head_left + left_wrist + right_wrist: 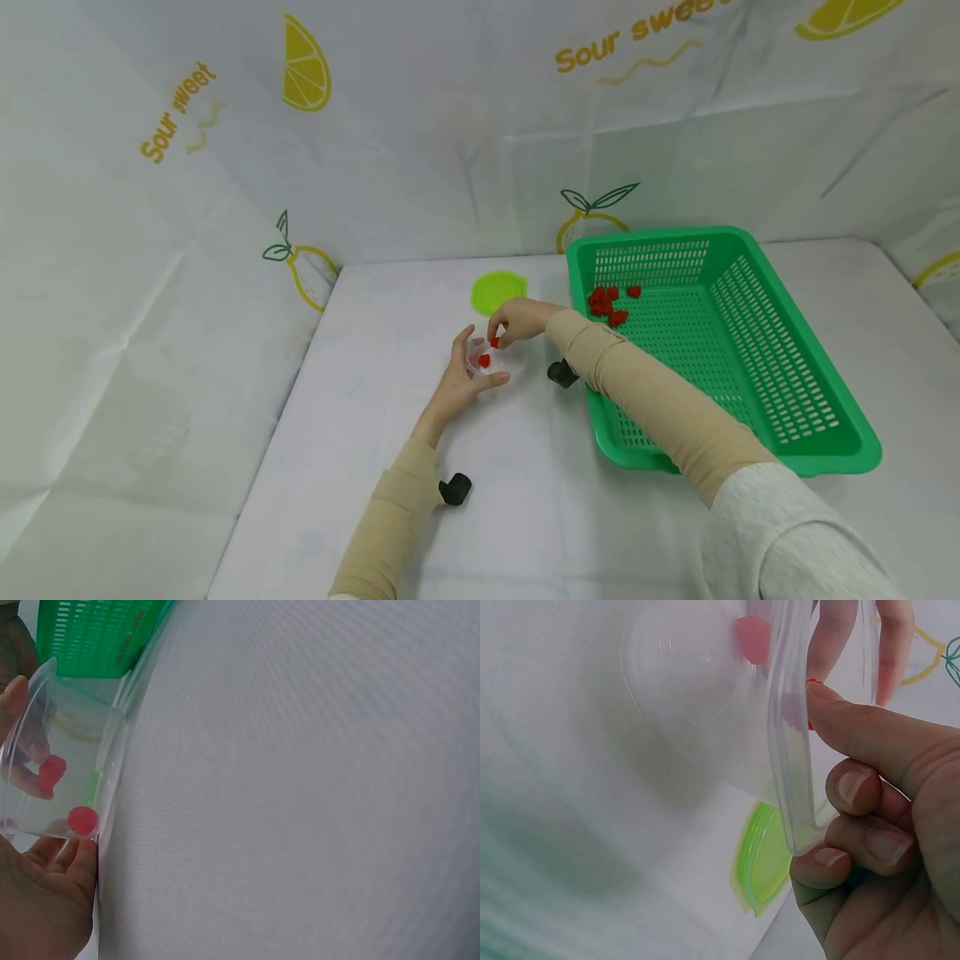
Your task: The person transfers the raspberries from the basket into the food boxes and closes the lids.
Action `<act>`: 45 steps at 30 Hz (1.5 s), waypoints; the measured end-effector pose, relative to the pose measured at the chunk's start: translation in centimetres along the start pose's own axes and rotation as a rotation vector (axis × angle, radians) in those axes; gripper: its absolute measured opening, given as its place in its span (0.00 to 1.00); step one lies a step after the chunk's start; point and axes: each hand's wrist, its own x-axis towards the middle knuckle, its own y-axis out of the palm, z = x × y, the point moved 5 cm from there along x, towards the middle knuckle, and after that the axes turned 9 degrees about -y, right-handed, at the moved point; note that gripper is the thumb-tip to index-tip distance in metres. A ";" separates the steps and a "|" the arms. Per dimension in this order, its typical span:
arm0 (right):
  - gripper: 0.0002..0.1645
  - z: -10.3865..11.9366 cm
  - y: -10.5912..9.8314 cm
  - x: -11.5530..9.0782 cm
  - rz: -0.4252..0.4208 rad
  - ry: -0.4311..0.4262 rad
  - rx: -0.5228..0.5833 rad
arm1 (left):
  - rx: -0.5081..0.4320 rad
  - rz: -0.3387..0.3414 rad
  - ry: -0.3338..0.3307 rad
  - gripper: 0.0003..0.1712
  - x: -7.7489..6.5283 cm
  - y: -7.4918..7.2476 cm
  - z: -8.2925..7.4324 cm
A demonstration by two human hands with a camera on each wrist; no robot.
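Observation:
My left hand (453, 390) holds a clear plastic bowl (514, 363), thumb on the near side and fingers round the far left side. Inside the bowl, near its left wall, rests a small red raspberry (483, 360); its bumpy skin shows in the left wrist view. Over the bowl's far rim, my right hand (523, 318) pinches a second raspberry (52, 774) between thumb and finger. In the right wrist view the thumb (885, 735) mostly hides that raspberry. A bright green lid (497, 292) lies on the table behind the bowl.
To the right stands a large green slotted basket (675, 329). Several red berries (602, 302) lie in its far left corner. My right forearm crosses above the basket's left wall. A white printed cloth (450, 150) hangs behind the table.

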 end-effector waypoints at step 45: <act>0.24 1.9 -3.6 -4.7 -0.004 -0.044 0.003 | -0.059 -0.019 0.005 0.58 1.9 0.2 2.5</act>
